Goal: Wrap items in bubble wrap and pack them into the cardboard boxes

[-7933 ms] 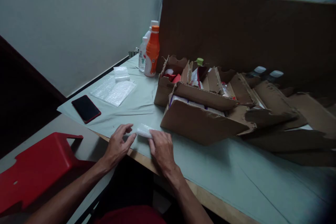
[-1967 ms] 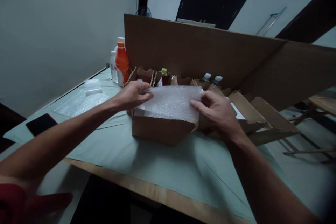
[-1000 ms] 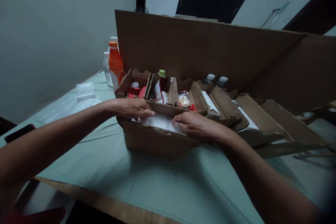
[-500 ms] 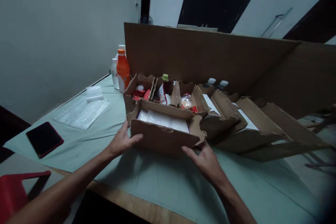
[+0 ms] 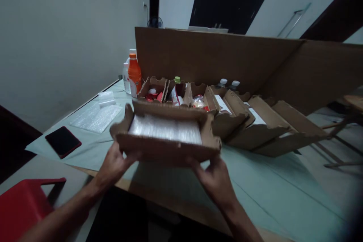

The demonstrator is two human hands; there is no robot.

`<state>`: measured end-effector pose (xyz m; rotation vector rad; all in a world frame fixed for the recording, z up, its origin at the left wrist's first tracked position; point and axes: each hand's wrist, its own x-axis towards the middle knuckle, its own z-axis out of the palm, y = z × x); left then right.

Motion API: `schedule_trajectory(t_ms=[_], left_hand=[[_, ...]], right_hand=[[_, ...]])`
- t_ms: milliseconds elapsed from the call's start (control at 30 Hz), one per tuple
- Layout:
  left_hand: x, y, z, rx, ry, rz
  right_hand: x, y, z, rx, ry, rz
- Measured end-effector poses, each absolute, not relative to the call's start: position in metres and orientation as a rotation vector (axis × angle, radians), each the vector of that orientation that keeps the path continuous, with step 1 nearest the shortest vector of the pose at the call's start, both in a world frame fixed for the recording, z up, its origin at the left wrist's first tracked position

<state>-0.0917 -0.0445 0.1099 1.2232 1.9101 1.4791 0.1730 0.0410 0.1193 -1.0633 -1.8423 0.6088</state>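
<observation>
under box (image 5: 167,147), both hands' fingers hidden

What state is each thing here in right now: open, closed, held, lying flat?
Cardboard box: lifted, open-topped, held by both hands.
Left hand: gripping the box.
Right hand: gripping the box.
Bubble wrap: lying inside the box.
Orange bottle: upright, capped.
Phone: flat, screen dark.

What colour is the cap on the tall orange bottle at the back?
Orange, like the bottle; the head view shows it.
</observation>
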Motion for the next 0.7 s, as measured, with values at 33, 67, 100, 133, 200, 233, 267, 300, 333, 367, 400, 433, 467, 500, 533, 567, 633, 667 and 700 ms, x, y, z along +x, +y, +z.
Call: schedule_trajectory(t_ms=[33, 67, 100, 133, 200, 233, 267, 300, 333, 367, 400, 433, 467, 500, 533, 567, 633, 667, 700], left_hand=[[-0.092, -0.033, 0.125, 1.279, 1.84, 1.543], [-0.088, -0.019, 0.139, 1.336, 1.716, 1.618], [-0.082, -0.006, 0.15, 1.387, 1.573, 1.683], [-0.073, 0.006, 0.158, 1.42, 1.45, 1.722], [-0.055, 0.019, 0.163, 1.493, 1.319, 1.739], [-0.046, 0.019, 0.16, 1.531, 1.316, 1.717], [-0.04, 0.013, 0.155, 1.555, 1.334, 1.687], [-0.036, 0.004, 0.147, 1.556, 1.363, 1.654], [-0.035, -0.009, 0.137, 1.525, 1.397, 1.623], [-0.037, -0.023, 0.126, 1.468, 1.43, 1.595], [-0.043, -0.038, 0.115, 1.388, 1.468, 1.573], [-0.052, -0.053, 0.104, 1.3, 1.516, 1.55], [-0.063, -0.066, 0.094, 1.216, 1.577, 1.537], [-0.075, -0.077, 0.085, 1.139, 1.651, 1.534], [-0.087, -0.086, 0.079, 1.071, 1.72, 1.549], [-0.098, -0.093, 0.074, 1.013, 1.779, 1.579], [-0.118, -0.102, 0.069, 0.926, 1.863, 1.674], [-0.125, -0.105, 0.069, 0.901, 1.894, 1.728], [-0.131, -0.109, 0.068, 0.883, 1.929, 1.778]], right_hand=[[0.169, 0.051, 0.134, -1.042, -1.811, 0.629], [0.168, 0.061, 0.147, -1.022, -1.773, 0.649], [0.172, 0.07, 0.159, -1.018, -1.734, 0.668], [0.179, 0.076, 0.168, -1.043, -1.701, 0.665], [0.201, 0.077, 0.177, -1.172, -1.698, 0.584], [0.214, 0.072, 0.176, -1.258, -1.7, 0.51], [0.225, 0.065, 0.171, -1.342, -1.718, 0.442], [0.234, 0.056, 0.164, -1.392, -1.728, 0.393], [0.238, 0.046, 0.154, -1.421, -1.739, 0.37], [0.237, 0.037, 0.143, -1.426, -1.757, 0.384], [0.23, 0.03, 0.133, -1.407, -1.778, 0.432], [0.219, 0.025, 0.123, -1.37, -1.804, 0.507], [0.203, 0.023, 0.116, -1.318, -1.837, 0.604], [0.184, 0.025, 0.11, -1.245, -1.873, 0.709], [0.164, 0.029, 0.106, -1.156, -1.91, 0.811], [0.142, 0.036, 0.103, -1.059, -1.941, 0.9], [0.1, 0.052, 0.099, -0.866, -2.002, 1.042], [0.079, 0.06, 0.097, -0.779, -2.028, 1.094], [0.061, 0.068, 0.095, -0.706, -2.049, 1.134]])
